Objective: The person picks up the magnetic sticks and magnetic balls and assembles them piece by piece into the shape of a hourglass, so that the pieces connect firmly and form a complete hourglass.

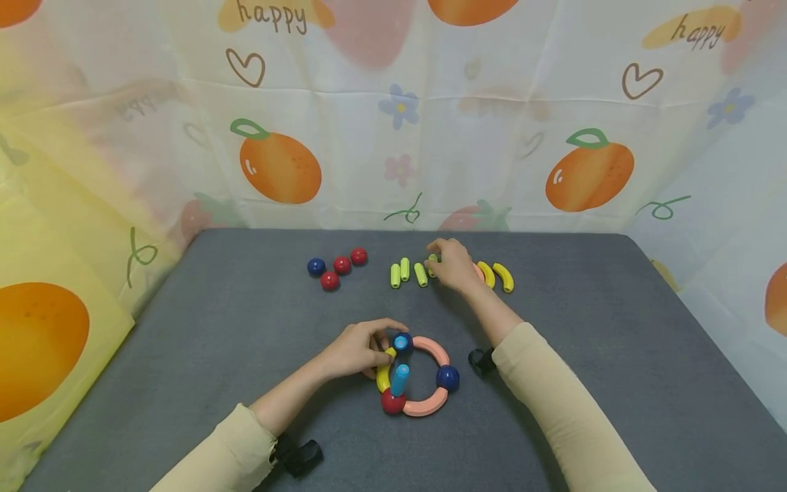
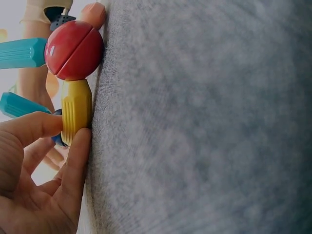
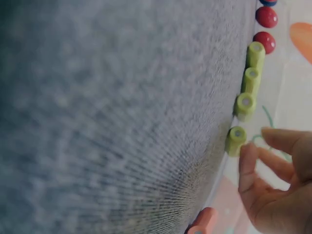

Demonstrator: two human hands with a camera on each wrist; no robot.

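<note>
My left hand (image 1: 356, 350) pinches a yellow curved stick (image 2: 76, 105) between thumb and fingers. That stick is part of a ring lying on the table, with pink curved sticks (image 1: 432, 348), blue balls (image 1: 448, 378) and a red ball (image 2: 74, 49). A blue straight stick (image 1: 399, 380) rises from the red ball, and another blue stick (image 2: 22, 105) stands on the far blue ball. Farther back, my right hand (image 1: 453, 265) reaches to a light green short stick (image 3: 236, 140). Thumb and fingers are spread, with fingertips right beside the stick.
Left of my right hand lie several green sticks (image 1: 421, 275). Red balls (image 1: 341, 265) and a blue ball (image 1: 316, 266) sit farther left. Yellow curved sticks (image 1: 503, 278) and a pink piece (image 3: 204, 220) lie to its right. A printed cloth (image 1: 430, 157) hangs behind the grey table (image 1: 246, 328).
</note>
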